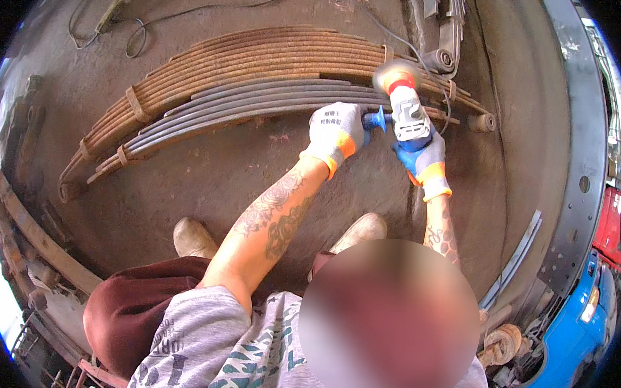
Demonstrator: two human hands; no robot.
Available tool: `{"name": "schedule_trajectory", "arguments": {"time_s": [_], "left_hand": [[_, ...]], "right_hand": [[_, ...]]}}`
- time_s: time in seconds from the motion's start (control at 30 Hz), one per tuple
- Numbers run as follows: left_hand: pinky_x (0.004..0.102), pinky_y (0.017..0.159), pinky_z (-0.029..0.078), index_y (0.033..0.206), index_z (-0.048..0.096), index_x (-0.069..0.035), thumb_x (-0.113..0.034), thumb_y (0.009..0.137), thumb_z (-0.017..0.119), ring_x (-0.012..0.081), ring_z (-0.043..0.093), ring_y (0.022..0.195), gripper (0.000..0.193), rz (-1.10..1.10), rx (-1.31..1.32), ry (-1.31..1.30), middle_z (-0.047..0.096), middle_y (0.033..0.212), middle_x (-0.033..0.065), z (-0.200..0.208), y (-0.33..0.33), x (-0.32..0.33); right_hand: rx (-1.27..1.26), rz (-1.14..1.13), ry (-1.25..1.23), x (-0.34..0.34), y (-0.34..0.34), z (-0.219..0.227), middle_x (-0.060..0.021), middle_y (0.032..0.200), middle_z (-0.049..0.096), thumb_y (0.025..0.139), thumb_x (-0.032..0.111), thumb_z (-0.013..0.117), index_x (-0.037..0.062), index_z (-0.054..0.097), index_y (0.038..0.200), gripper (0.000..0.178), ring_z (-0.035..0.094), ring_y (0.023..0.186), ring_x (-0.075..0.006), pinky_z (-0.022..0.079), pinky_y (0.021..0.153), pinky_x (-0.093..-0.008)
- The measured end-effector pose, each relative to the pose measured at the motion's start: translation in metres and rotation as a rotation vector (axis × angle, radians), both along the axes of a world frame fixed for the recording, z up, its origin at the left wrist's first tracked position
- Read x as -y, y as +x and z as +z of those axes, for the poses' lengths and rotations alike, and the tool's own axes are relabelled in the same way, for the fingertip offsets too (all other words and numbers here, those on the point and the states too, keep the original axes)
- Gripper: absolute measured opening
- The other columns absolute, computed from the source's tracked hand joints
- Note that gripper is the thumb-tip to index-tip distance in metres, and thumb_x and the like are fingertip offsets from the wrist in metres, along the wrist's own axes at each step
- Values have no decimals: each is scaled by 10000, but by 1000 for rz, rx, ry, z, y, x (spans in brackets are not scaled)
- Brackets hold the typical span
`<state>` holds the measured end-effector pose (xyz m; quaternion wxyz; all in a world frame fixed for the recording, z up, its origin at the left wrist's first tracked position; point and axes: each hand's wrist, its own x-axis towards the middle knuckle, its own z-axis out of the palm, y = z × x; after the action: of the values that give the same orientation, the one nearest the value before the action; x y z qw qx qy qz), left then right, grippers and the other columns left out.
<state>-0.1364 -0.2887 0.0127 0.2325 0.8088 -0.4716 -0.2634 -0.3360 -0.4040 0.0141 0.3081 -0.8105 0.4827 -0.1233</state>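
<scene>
An angle grinder [409, 115] with a white and blue body and a red collar is held over the right part of two leaf springs. Its round wheel [397, 75] is smeared by motion and lies over the steel leaves; I cannot tell whether it touches them. My left hand [336, 128], in a grey glove with an orange cuff, is closed round the grinder's blue side handle [377, 120]. Gloved too, my right hand [423, 160] grips the rear of the body. Nearer me lies the greyer leaf spring [223, 103]; behind it is a rusty leaf spring [262, 52].
A dark cord [244, 5] runs over the dirty floor behind the springs. More spring leaves [444, 38] lie at the far right. Two thin metal strips [513, 260] rest near a perforated steel beam [580, 210]. Old metal parts [41, 234] line the left side.
</scene>
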Motion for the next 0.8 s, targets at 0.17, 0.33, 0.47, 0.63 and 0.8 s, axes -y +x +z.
{"name": "schedule_trajectory", "arguments": {"time_s": [0.17, 0.33, 0.47, 0.63, 0.8], "left_hand": [[484, 796, 593, 1004, 828, -162, -318, 894, 700, 380, 759, 888, 230, 21, 22, -77, 780, 922, 164, -6, -4, -3], [472, 843, 591, 1072, 820, -192, -279, 848, 709, 367, 752, 935, 265, 101, -5, -63, 785, 957, 152, -4, 2, -21], [478, 827, 593, 1103, 822, -201, -281, 864, 711, 365, 753, 925, 275, 83, 36, -39, 783, 954, 157, -7, 8, -29], [479, 823, 590, 1088, 821, -219, -271, 858, 708, 370, 749, 918, 261, 53, 35, -12, 782, 952, 148, -8, 9, -26], [479, 824, 589, 1080, 816, -213, -262, 852, 707, 366, 747, 938, 258, -6, 1, -75, 781, 970, 146, -11, -6, 0]], "right_hand": [[649, -213, 571, 13, -12, -34, -97, 1152, 799, 771, 343, 888, 107, 716, 1290, 596, 756, 1014, -193, 583, 933, -373], [509, -149, 549, 30, -12, -83, -68, 1089, 801, 768, 283, 905, 116, 741, 1245, 531, 740, 957, -169, 583, 883, -363], [802, -260, 919, 19, -2, -92, -26, 1091, 787, 783, 219, 902, 122, 745, 1248, 501, 702, 965, -132, 572, 890, -342], [425, -147, 449, 14, -3, -86, -106, 1059, 800, 737, 322, 927, 154, 740, 1242, 565, 752, 947, -218, 576, 864, -377], [418, -192, 429, 50, -41, -87, -144, 1057, 799, 740, 344, 911, 144, 741, 1217, 545, 775, 954, -279, 585, 858, -405]]}}
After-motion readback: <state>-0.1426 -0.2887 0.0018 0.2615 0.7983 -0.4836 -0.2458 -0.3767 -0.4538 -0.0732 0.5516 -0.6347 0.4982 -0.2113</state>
